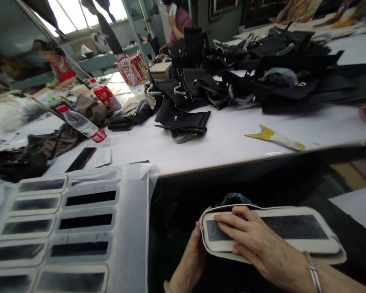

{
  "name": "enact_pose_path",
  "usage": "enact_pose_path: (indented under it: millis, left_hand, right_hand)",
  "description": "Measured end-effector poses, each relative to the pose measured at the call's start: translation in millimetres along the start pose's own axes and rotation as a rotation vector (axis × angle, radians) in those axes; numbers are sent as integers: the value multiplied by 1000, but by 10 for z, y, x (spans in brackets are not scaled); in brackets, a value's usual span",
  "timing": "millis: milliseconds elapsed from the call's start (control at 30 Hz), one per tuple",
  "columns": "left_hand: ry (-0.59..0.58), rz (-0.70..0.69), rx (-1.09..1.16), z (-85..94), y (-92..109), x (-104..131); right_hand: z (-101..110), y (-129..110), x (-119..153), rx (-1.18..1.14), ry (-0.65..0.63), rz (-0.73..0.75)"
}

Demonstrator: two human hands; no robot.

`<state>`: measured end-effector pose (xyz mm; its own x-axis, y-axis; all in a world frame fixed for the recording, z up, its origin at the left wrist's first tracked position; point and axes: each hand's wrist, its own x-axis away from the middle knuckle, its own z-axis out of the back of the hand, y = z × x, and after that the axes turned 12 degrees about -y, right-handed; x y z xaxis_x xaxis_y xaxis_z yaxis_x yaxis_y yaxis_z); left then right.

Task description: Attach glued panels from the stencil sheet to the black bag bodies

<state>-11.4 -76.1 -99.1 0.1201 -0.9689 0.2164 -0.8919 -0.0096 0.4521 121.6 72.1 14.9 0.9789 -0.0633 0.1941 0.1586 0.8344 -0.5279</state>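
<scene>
My left hand (pixel 191 258) is wrapped round the left end of a bag (pixel 311 257), whose long rounded underside faces up. On that side lies a cream oval panel (pixel 299 209) with a dark rectangular strip (pixel 305 228) along its middle. My right hand (pixel 256 242) rests on the left half of the panel, fingers laid out over the strip and pressing down. A clear-wrapped piece (pixel 236 198) shows behind the bag's far edge. The rest of the bag is hidden in the dark below.
Similar panels (pixel 27 226) lie in rows on a white sheet (pixel 131 228) at left. On the white table (pixel 232 140) are a yellow scraper-like tool (pixel 276 138), black bags (pixel 183 118), a bottle (pixel 83 126) and a red package (pixel 105 95). Two people sit or stand beyond.
</scene>
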Motion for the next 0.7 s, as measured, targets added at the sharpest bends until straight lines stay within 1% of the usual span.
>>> enact_pose_path:
  millis: [167, 333, 400, 567, 700]
  left_hand:
    - [15, 94, -42, -24, 86, 21]
    - [-17, 94, -7, -46, 133, 9]
    - [-6, 99, -4, -43, 132, 5]
    - [43, 148, -49, -64, 149, -6]
    - [42, 158, -81, -95, 184, -3]
  right_hand:
    - [-46, -24, 35, -40, 45, -17]
    - [-172, -33, 81, 10, 104, -58]
    - [-192, -35, 83, 0, 103, -68]
    - [-143, -55, 62, -76, 112, -57]
    - [-115, -76, 48, -112, 129, -66]
